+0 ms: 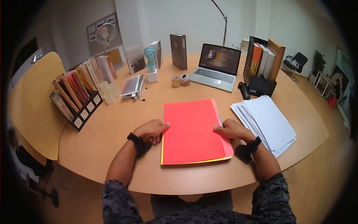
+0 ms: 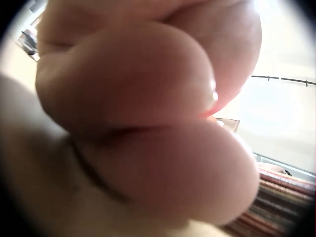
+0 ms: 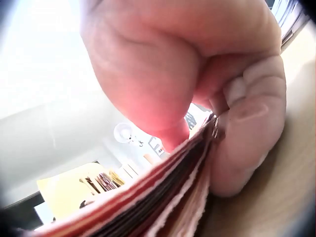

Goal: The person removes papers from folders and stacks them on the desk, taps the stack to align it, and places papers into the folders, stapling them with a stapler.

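A stack of coloured sheets with a red one [image 1: 194, 130] on top lies near the table's front edge, yellow showing at its lower edge. At its left side the left hand [image 1: 150, 130] grips the edge, thumb on top; curled fingers [image 2: 148, 89] fill the left wrist view. On the opposite side the right hand [image 1: 235, 130] pinches the stack, thumb above and fingers at the edge. In the right wrist view, the right hand [image 3: 197, 74] holds the layered edges [image 3: 163, 197] between thumb and fingers.
White papers [image 1: 266, 123] lie right of the right hand. Behind stand a laptop [image 1: 216, 67], tape rolls [image 1: 176, 81], a teal bust [image 1: 150, 59], a telephone [image 1: 261, 86] and a book holder [image 1: 84, 112]. A zip pouch [image 1: 132, 86] lies at the left.
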Available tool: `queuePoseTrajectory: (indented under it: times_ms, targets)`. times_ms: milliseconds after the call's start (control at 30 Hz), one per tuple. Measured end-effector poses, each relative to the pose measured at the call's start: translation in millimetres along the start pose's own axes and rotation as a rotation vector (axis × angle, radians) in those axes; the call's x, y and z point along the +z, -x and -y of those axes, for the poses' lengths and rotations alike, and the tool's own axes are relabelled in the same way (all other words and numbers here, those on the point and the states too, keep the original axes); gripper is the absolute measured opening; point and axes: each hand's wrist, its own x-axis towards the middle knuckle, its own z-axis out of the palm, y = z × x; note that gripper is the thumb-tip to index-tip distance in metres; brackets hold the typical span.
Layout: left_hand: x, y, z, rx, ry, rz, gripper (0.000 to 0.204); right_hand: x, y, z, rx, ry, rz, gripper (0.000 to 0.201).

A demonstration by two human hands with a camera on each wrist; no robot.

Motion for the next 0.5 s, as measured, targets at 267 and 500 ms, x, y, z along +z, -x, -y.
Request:
queuePoseTrajectory:
  times_ms: [267,500]
  targets:
    - [-1,6,-10,-0.038,-0.032,-0.019,0.063,-3,1,2,-0.003,0.054,0.008,0.067]
    - [-7,-8,6,0.08,0.197,-0.109,0.036,-2,-14,-25,0.064,-0.49,-0.111,0.034]
